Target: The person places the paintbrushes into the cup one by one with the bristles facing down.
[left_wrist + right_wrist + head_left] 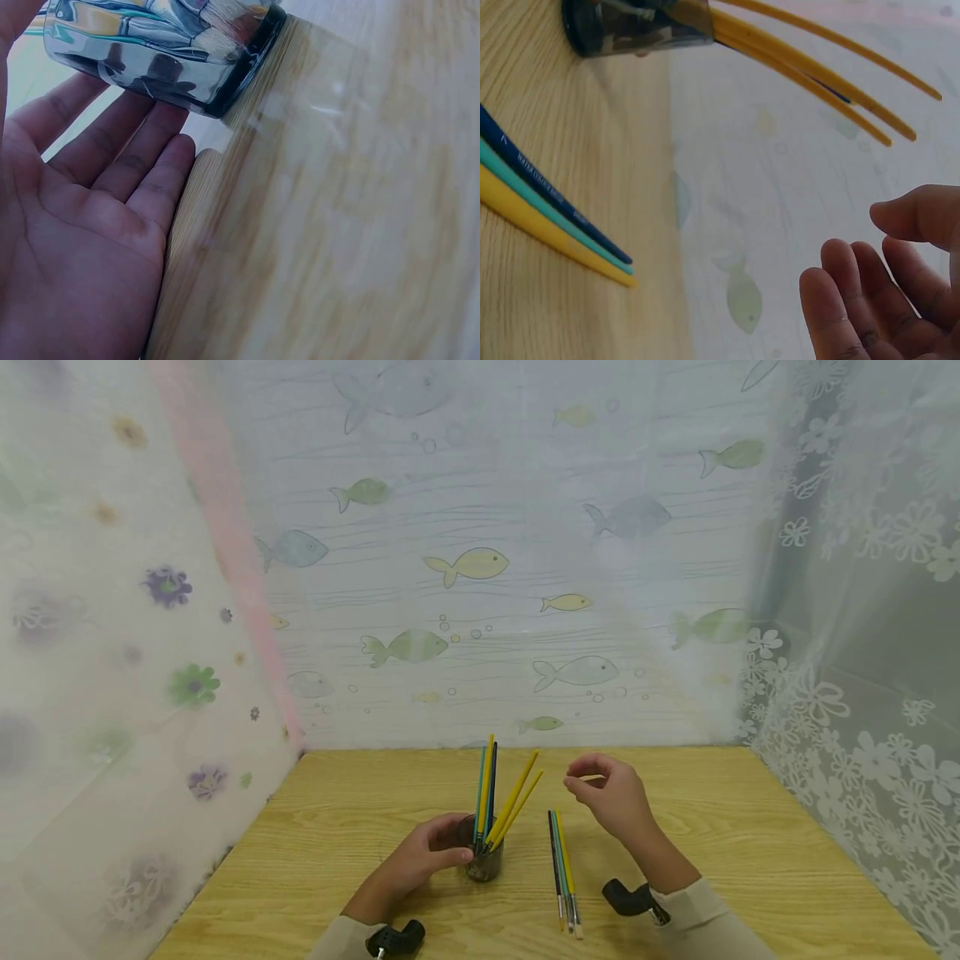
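Note:
My left hand (412, 858) holds a dark, see-through glass (484, 867), thumb at its near side and fingers behind. In the left wrist view those fingers lie along the glass wall. Several paintbrushes stand in it bristles down, with yellow (517, 795), teal and dark blue handles leaning apart. My right hand (617, 793) is raised to the right of the glass, its fingers loosely bent and holding nothing. Below and left of it lie three paintbrushes side by side on the table: dark blue (546, 178), teal (559, 219) and yellow (532, 225), bristles toward me.
The wooden table (337, 793) ends at a hanging sheet with printed fish (468, 564) behind. Flowered sheets (75, 693) hang on the left and right. A black device (628, 897) sits at the right wrist and another (396, 938) at the left.

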### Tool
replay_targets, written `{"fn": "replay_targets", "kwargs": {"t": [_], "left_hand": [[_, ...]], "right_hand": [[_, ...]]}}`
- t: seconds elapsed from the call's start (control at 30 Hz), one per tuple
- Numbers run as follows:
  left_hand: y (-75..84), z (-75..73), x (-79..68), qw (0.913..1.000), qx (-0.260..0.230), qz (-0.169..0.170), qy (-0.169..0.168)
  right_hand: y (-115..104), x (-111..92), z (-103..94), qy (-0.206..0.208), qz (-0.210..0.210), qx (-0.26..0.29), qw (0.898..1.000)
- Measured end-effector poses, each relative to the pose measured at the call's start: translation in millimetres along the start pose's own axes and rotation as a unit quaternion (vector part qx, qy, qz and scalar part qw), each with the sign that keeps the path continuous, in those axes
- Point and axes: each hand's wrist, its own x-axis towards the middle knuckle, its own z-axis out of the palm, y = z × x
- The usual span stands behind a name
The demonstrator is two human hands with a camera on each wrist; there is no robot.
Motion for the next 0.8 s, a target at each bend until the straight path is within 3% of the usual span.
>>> {"fn": "replay_targets", "kwargs": {"t": [0.5, 0.8], "left_hand": [[1.4, 0.5, -0.6, 0.9996, 0.015, -0.016, 0.015], [0.2, 0.1, -0.1, 0.9999, 0.011, -0.008, 0.003]], "right_hand": [[25, 6, -2.6, -0.018, 0.051, -0.020, 0.998], [40, 5, -1.8, -0.043, 0.100, -0.033, 0.993]]}}
